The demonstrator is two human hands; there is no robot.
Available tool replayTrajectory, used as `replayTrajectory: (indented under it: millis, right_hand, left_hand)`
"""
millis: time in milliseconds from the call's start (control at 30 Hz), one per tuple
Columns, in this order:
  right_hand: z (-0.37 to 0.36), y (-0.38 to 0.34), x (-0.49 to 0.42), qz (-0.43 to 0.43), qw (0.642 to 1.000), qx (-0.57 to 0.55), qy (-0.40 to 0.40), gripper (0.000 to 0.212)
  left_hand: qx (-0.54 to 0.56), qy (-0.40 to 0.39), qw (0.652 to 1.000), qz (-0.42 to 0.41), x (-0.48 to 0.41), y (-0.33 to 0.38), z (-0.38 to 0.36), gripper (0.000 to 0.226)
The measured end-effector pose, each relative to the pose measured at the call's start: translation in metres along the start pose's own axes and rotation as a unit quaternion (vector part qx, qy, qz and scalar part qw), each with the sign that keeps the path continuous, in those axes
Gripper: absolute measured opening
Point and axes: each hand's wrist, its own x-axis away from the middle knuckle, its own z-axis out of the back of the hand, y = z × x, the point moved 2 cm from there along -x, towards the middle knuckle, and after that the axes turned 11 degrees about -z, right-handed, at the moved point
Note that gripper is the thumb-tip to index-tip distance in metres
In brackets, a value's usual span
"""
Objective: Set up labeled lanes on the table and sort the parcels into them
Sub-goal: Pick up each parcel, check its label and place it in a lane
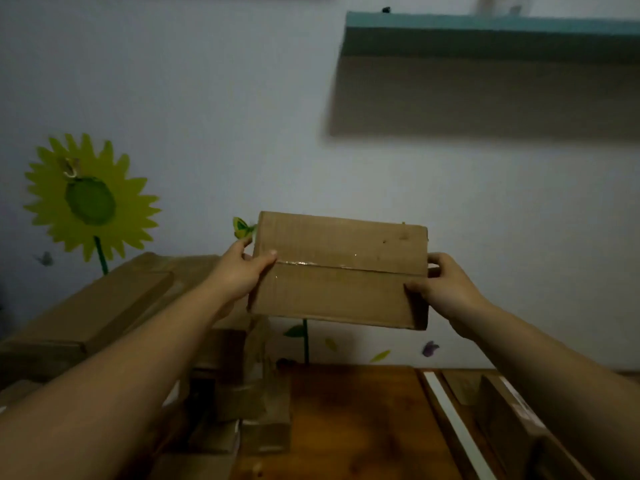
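Observation:
I hold a flat brown cardboard parcel (341, 270) up in the air in front of the wall, its taped seam facing me. My left hand (240, 271) grips its left edge, thumb on the front face. My right hand (446, 287) grips the right edge, fingers curled round the side. Below lies the wooden table (356, 420). A white strip (457, 431) runs along the table on the right, like a lane line. More cardboard parcels (252, 407) are stacked on the left of the table.
A large flat box (93, 306) lies on top of the left stack. Another parcel (509, 410) sits right of the white strip. A teal-edged wall shelf (485, 32) hangs above right. Sunflower stickers decorate the wall.

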Motion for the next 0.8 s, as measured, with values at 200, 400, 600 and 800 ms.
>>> replayTrajectory:
  millis: [200,400,600,800]
  right_hand:
    - [0.06,0.049,0.042,-0.057,0.998,-0.008,0.003,0.053]
    - [0.08,0.062,0.068,-0.051,0.998,-0.011,0.024,0.04]
    - [0.085,0.065,0.086,-0.023,0.999,-0.011,-0.02,0.053]
    - [0.087,0.065,0.099,-0.029,0.999,-0.012,-0.01,0.047]
  left_hand:
    - [-0.014,-0.049,0.998,0.029,0.064,0.003,-0.053,0.042]
    - [0.028,-0.032,0.998,0.049,0.097,0.016,-0.059,0.047]
    - [0.084,-0.085,0.992,0.031,0.119,0.022,-0.05,0.027]
    - [0.108,-0.056,0.992,0.039,0.132,0.035,-0.05,0.041]
